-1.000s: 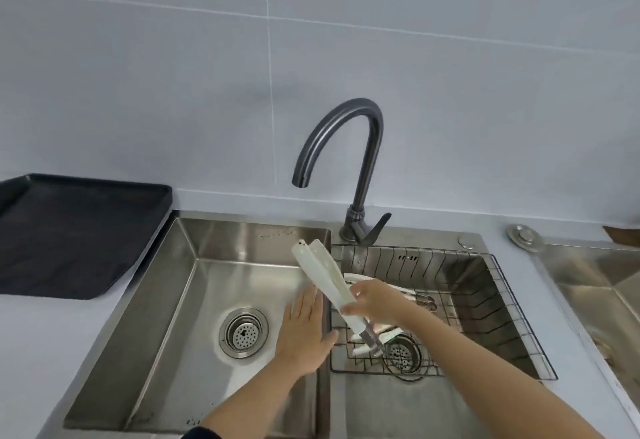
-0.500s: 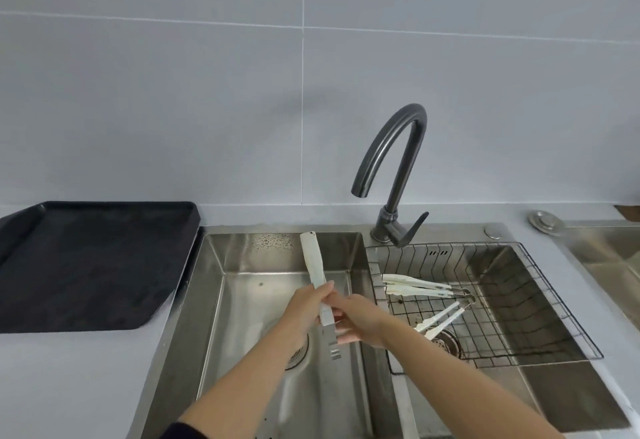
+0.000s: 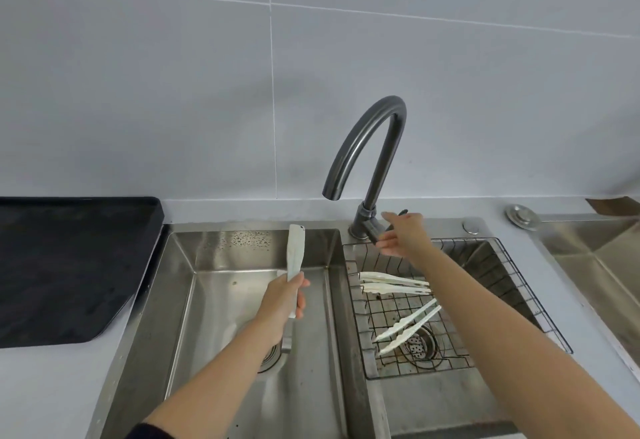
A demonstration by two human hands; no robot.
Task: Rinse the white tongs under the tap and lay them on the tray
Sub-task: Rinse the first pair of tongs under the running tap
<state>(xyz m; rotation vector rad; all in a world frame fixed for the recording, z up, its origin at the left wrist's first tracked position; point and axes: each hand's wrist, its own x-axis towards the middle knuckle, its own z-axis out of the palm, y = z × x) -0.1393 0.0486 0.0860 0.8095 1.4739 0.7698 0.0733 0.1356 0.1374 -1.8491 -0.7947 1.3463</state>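
My left hand [image 3: 282,300] grips a pair of white tongs [image 3: 295,253] by the handle end, tips pointing up and away, over the left sink basin [image 3: 221,300]. The tongs' arms are pressed together. My right hand [image 3: 403,234] reaches to the lever at the base of the dark grey tap [image 3: 367,151], fingers apart around the lever. No water runs from the spout, which hangs over the divider between the basins. The black tray [image 3: 69,265] lies on the counter to the left of the sink, with nothing on it.
A wire basket [image 3: 502,286] sits in the right basin and holds two more pairs of white tongs [image 3: 394,282], [image 3: 408,327]. A round metal cap [image 3: 522,216] lies on the counter at right, beside another steel basin [image 3: 595,265].
The tongs passed from my right hand to my left hand, now over the left basin. My right hand let go and moved up right to the tap lever.
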